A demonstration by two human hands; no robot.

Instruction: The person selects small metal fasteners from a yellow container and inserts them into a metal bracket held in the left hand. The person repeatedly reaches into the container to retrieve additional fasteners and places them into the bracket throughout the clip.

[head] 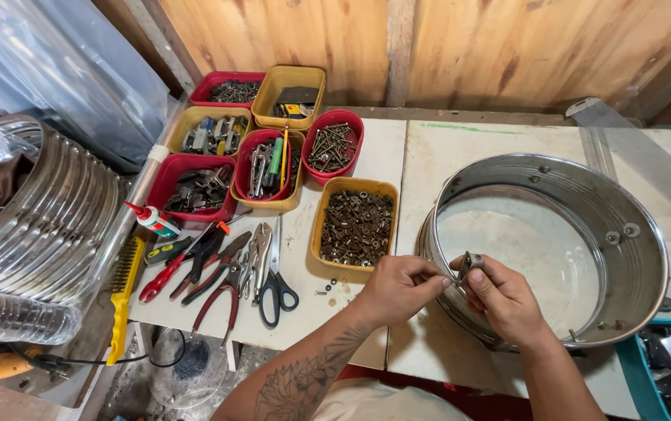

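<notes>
Left hand (400, 290) and right hand (505, 300) meeting at near rim of wide shiny steel drum shell (639, 234), right fingers pinched on small grey metal lug (471, 263), left fingertips closed against it, yellow tray of rusty nuts (355, 227) just beside left hand, bare white tabletop (499, 144) beyond shell.

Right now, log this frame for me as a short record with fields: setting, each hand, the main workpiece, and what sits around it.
setting: white worktable against a wooden wall
left hand: fingertips pinched at the rim of the metal drum shell
right hand: holds a small metal lug at that rim
workpiece: shiny shell lying flat, open side up
containers: red and yellow trays; nearest is the tray of nuts
tools: pliers, scissors, yellow wire brush
</notes>
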